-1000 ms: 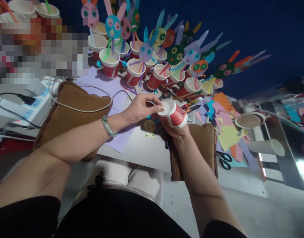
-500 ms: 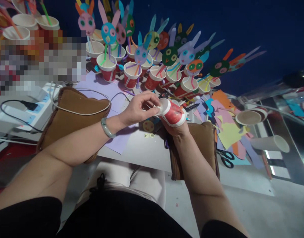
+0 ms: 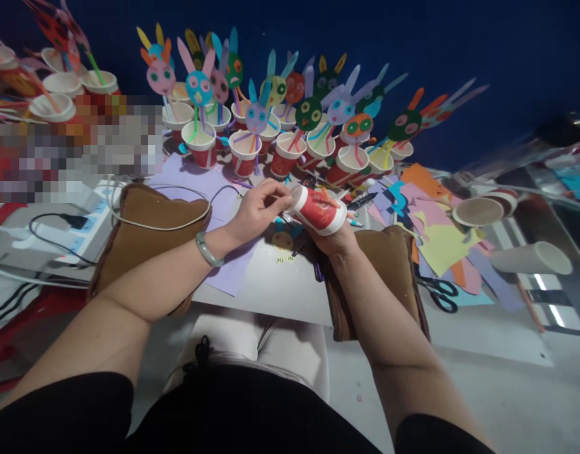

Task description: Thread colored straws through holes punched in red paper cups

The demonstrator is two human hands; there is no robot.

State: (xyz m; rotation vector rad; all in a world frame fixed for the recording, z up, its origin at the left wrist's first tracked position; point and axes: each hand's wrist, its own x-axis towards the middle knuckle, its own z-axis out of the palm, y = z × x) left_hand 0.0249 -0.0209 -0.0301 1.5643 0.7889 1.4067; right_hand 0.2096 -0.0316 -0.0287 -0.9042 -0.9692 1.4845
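A red and white paper cup (image 3: pixel 321 211) lies tilted in my right hand (image 3: pixel 335 238), which wraps round it from below and behind. Its wide rim points to the lower right and its narrow base to the left. Something orange (image 3: pixel 328 197) shows on its upper side; I cannot make out what. At the base, my left hand (image 3: pixel 265 207) has thumb and fingers pinched together; whatever is between them is too small to name. Below the hands, a yellow smiling-face picture (image 3: pixel 282 241) shows on the white tabletop. Behind stand several cups (image 3: pixel 245 157) bearing rabbit-eared paper faces (image 3: pixel 256 118).
Brown cushions (image 3: pixel 150 236) lie under both arms. Coloured paper scraps (image 3: pixel 444 246) and black scissors (image 3: pixel 442 293) are at right, near a tipped white paper cup (image 3: pixel 531 258). A power strip (image 3: pixel 94 217) and cables are at left. A marker (image 3: pixel 360 202) lies behind the held cup.
The cup has turned in my right hand, so its base faces me less. My left fingers have come closer together at the base. The whole view has shifted slightly.
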